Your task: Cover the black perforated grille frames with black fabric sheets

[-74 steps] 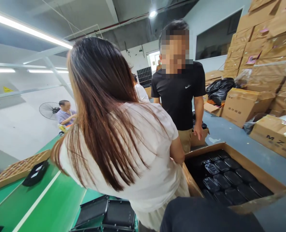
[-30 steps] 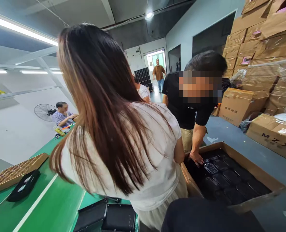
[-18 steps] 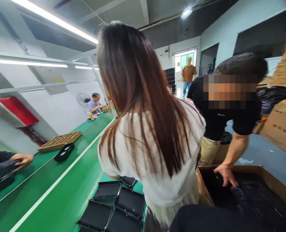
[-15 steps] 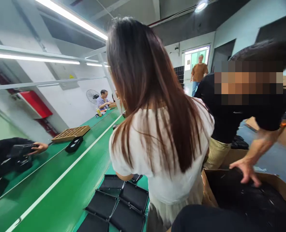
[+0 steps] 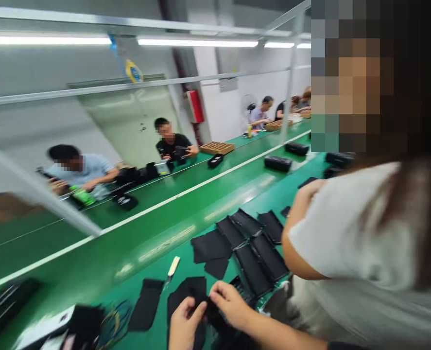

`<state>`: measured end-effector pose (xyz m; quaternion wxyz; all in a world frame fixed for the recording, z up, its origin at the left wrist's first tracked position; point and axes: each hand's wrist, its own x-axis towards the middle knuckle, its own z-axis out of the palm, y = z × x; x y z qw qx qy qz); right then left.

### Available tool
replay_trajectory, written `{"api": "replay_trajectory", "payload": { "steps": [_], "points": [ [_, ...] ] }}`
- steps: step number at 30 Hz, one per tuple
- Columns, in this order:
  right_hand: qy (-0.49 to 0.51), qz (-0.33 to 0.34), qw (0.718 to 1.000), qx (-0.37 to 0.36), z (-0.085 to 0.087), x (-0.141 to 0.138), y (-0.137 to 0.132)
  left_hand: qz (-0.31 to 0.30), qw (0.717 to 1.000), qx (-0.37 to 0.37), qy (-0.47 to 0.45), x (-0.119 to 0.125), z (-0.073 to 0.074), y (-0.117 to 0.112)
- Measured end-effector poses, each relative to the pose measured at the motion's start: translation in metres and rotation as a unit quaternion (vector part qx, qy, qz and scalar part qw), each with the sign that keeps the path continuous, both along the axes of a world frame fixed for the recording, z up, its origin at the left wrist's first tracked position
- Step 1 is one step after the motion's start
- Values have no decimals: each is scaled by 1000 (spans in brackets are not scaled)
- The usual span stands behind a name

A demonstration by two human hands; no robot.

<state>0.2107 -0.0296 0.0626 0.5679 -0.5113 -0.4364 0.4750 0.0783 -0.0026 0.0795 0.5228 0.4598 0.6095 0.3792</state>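
Here, left hand [image 5: 181, 326], right hand [image 5: 230, 305] pinch black piece [image 5: 208, 311], probably fabric, over table [image 5: 157, 228] near edge; co-worker [image 5: 346, 233] close right.

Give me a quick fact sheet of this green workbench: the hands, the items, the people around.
left hand: pinches a black fabric piece
right hand: pinches the same piece from the other side
surface: green bench
near the hands: white-handled tool, black pouch, flat black cases laid side by side
co-worker: person in a white top, close on the right, elbow bent
across the bench: seated workers, blurred
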Motion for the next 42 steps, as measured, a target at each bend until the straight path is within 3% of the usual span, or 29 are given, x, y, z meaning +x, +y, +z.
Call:
{"api": "replay_trajectory", "payload": {
  "steps": [3,5,7,10,13,17,19,21,26,35,38,42],
  "points": [
    [32,24,999,-13,-7,-1,-4,-74,996,-4,-48,-5,10,-1],
    [86,20,995,-49,-12,-1,-6,-86,995,-13,-55,-7,15,-4],
    [169,-4,981,-98,-17,0,-7,-69,995,-19,-62,-10,15,-7],
    [293,-58,944,-143,-24,7,-5,13,998,6,-62,-24,11,-10],
    [362,-91,916,-150,-32,22,-1,87,994,32,-55,-66,13,-11],
    [420,-153,877,-176,-45,46,2,219,970,101,-11,-155,23,-2],
    [440,-203,854,-191,-52,59,3,242,964,111,19,-188,25,5],
    [447,-252,834,-202,-57,71,4,244,962,116,39,-203,24,9],
    [435,-309,812,-237,-64,83,3,248,958,127,70,-192,20,11],
    [427,-215,855,-201,-76,55,-15,222,959,118,129,-204,24,9],
    [421,-205,865,-178,-75,55,-18,231,956,117,138,-177,14,14],
    [422,-215,867,-152,-68,55,-15,204,962,133,124,-99,-12,45]
  ]
}}
